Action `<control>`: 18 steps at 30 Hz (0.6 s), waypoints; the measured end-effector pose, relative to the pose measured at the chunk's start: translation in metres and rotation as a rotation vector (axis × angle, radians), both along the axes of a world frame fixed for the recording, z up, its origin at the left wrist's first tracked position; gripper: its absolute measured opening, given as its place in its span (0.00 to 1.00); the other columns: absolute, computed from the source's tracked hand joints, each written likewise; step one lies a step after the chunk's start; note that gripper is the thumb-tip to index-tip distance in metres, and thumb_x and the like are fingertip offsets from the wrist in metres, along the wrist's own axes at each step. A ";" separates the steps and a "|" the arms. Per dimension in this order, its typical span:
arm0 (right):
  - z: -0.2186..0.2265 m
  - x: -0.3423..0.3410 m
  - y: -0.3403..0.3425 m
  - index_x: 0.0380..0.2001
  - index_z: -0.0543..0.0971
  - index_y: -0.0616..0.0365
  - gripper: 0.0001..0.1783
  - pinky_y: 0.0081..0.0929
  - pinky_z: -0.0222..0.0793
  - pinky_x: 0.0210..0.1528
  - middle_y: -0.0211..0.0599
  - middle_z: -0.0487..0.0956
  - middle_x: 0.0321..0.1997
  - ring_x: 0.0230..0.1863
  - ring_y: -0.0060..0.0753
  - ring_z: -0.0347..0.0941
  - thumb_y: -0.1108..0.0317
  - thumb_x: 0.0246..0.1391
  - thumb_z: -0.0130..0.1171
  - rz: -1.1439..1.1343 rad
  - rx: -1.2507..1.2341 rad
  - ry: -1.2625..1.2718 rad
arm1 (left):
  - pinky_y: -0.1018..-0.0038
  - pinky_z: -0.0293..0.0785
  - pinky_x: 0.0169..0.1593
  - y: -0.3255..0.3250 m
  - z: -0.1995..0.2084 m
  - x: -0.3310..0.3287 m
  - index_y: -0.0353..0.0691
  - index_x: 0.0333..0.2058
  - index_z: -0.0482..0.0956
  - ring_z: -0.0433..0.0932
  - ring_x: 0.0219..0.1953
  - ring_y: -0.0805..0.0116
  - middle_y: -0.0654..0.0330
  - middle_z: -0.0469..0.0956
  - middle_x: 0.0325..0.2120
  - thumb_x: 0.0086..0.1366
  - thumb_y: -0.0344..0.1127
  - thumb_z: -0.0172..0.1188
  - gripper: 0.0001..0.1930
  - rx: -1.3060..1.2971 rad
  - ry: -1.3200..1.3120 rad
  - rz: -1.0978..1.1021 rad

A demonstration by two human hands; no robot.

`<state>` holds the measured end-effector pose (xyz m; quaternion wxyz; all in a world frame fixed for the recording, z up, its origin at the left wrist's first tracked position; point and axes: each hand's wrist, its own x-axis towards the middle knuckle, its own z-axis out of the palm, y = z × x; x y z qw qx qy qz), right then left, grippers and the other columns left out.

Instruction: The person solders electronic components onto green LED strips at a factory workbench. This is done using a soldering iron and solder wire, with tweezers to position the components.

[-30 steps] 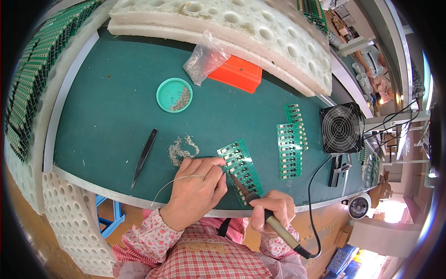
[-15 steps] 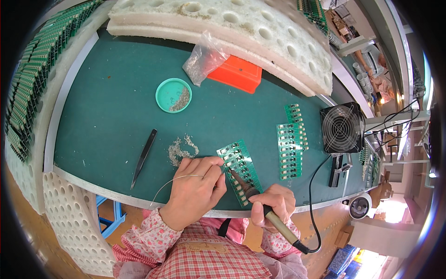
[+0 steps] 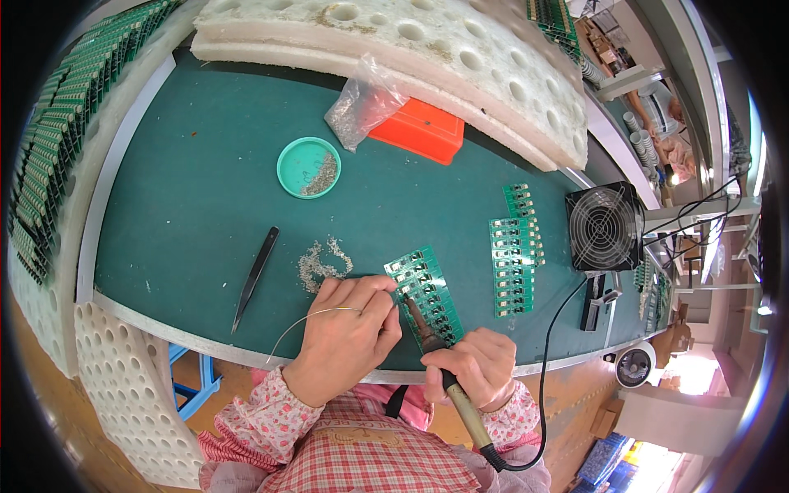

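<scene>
Close to the near edge of the green worktop (image 3: pixel 205 193), the person's left hand (image 3: pixel 347 324) lies with its fingers bent and closed on a thin wire (image 3: pixel 289 327), whose long end arcs back to the left over the hand. To the right of it, the right hand (image 3: pixel 477 366) has its fingers wrapped round the handle of a soldering iron (image 3: pixel 467 413); the tip slants away from them, over a green circuit board (image 3: pixel 431 289) just beside the left fingertips. From where I stand I can't tell whether the tip touches it. Just beyond the left fingers sits a scatter of tiny parts (image 3: pixel 315 268), and left of that hand lies a pair of black tweezers (image 3: pixel 258 275). Farther out from the same fingers are a round turquoise dish (image 3: pixel 298 160) with more small bits in it, a clear plastic bag (image 3: pixel 352 111) and an orange-red box (image 3: pixel 426 131). Beyond the right hand, off to its right, more circuit boards (image 3: pixel 514 267) lie together, with a black fan (image 3: pixel 606 226) past them. The iron's cord (image 3: pixel 542 394) loops round the right of that hand.
</scene>
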<state>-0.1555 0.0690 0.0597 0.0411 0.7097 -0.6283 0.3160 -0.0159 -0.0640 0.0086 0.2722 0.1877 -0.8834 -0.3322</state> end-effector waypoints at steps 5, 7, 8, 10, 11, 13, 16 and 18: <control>0.004 -0.005 0.004 0.25 0.78 0.55 0.07 0.24 0.56 0.14 0.24 0.66 0.13 0.11 0.27 0.62 0.75 0.38 0.63 -0.012 -0.023 -0.085 | 0.66 0.71 0.43 0.000 0.001 0.000 0.35 0.30 0.76 0.78 0.37 0.61 0.58 0.78 0.39 0.54 0.27 0.65 0.07 0.003 0.006 0.005; 0.005 -0.007 0.006 0.26 0.78 0.56 0.06 0.25 0.56 0.14 0.24 0.66 0.13 0.11 0.28 0.62 0.75 0.40 0.63 -0.026 -0.038 -0.115 | 0.66 0.67 0.39 0.001 0.001 -0.003 0.39 0.21 0.70 0.76 0.30 0.62 0.60 0.81 0.39 0.51 0.26 0.65 0.10 0.030 0.068 0.040; 0.004 -0.008 0.006 0.27 0.78 0.56 0.06 0.25 0.57 0.15 0.25 0.67 0.13 0.11 0.28 0.63 0.75 0.41 0.63 -0.048 -0.050 -0.132 | 0.66 0.67 0.39 0.001 0.001 -0.002 0.39 0.21 0.70 0.76 0.30 0.62 0.60 0.81 0.39 0.51 0.26 0.65 0.10 0.029 0.066 0.040; 0.003 -0.009 0.007 0.28 0.78 0.56 0.06 0.26 0.58 0.15 0.25 0.68 0.14 0.12 0.29 0.64 0.75 0.43 0.63 -0.071 -0.062 -0.149 | 0.66 0.70 0.43 0.000 0.001 0.001 0.36 0.30 0.76 0.78 0.37 0.62 0.58 0.79 0.39 0.54 0.27 0.65 0.07 0.007 0.001 0.013; 0.003 -0.009 0.008 0.29 0.78 0.56 0.06 0.27 0.58 0.15 0.26 0.69 0.15 0.12 0.29 0.65 0.75 0.44 0.63 -0.100 -0.075 -0.158 | 0.66 0.70 0.43 0.000 0.001 0.000 0.36 0.30 0.76 0.78 0.37 0.62 0.58 0.79 0.39 0.54 0.27 0.65 0.07 0.007 0.002 0.012; 0.002 -0.010 0.009 0.29 0.78 0.57 0.06 0.28 0.59 0.15 0.27 0.70 0.15 0.12 0.29 0.65 0.75 0.46 0.62 -0.129 -0.089 -0.169 | 0.66 0.70 0.44 0.000 0.001 0.000 0.36 0.29 0.76 0.78 0.37 0.62 0.59 0.79 0.39 0.54 0.28 0.65 0.06 0.013 -0.011 0.007; -0.002 -0.009 0.009 0.29 0.78 0.57 0.05 0.28 0.60 0.15 0.27 0.71 0.16 0.12 0.29 0.65 0.75 0.47 0.62 -0.111 -0.072 -0.219 | 0.66 0.70 0.44 0.000 0.001 0.001 0.37 0.29 0.76 0.78 0.37 0.62 0.59 0.79 0.38 0.54 0.29 0.65 0.06 0.003 -0.001 -0.014; -0.007 -0.008 0.008 0.25 0.77 0.57 0.08 0.27 0.59 0.17 0.28 0.71 0.14 0.12 0.28 0.65 0.66 0.54 0.60 -0.142 -0.082 -0.230 | 0.66 0.68 0.43 0.000 0.001 0.000 0.38 0.25 0.73 0.78 0.37 0.62 0.60 0.80 0.39 0.53 0.28 0.65 0.08 0.005 0.027 -0.014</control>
